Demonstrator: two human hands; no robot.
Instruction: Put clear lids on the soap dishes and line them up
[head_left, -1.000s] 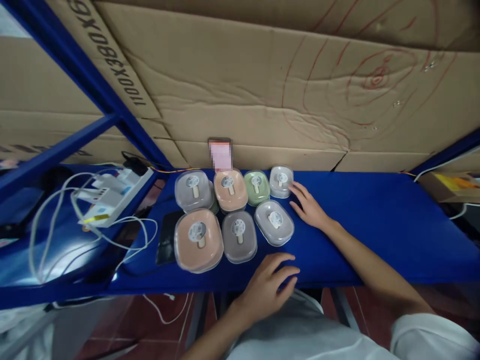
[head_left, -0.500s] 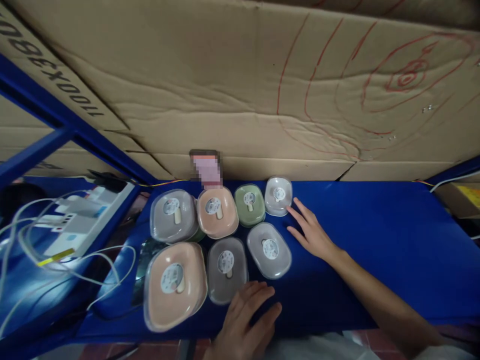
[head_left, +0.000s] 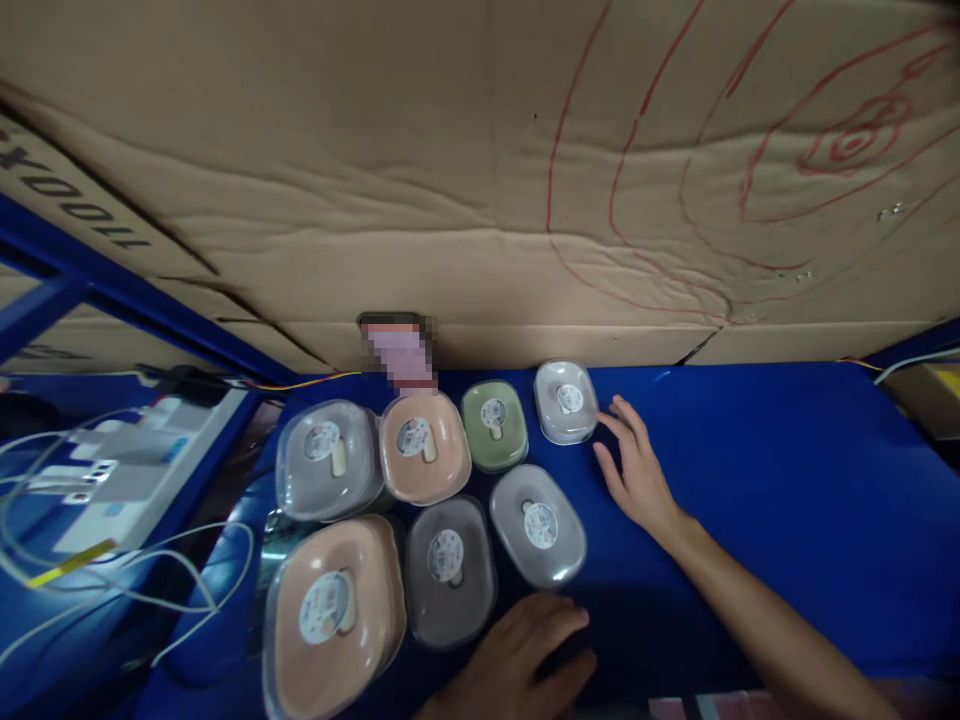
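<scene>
Several lidded food containers with round labels stand in two rows on the blue table. My right hand [head_left: 637,470] is open, its fingertips at the right side of the small light grey container [head_left: 566,402]; whether they touch it I cannot tell. My left hand [head_left: 525,655] is open at the front edge, thumb apart, just below the oval grey container [head_left: 538,525]. To its upper left is a dark grey container [head_left: 452,572]. A green container [head_left: 496,427], a peach container [head_left: 425,448], a larger grey one [head_left: 328,460] and a large peach one [head_left: 337,615] fill the left.
A phone [head_left: 400,352] with a blurred screen leans against the cardboard wall [head_left: 420,260] behind. On the left lie a white power strip [head_left: 161,470] and loose white cables [head_left: 199,570]. Blue tabletop [head_left: 787,490] stretches to the right.
The view has shifted slightly. My left hand has moved right, off the dark grey container's edge. The small light grey container sits slightly farther from the green one, with my right hand still beside it.
</scene>
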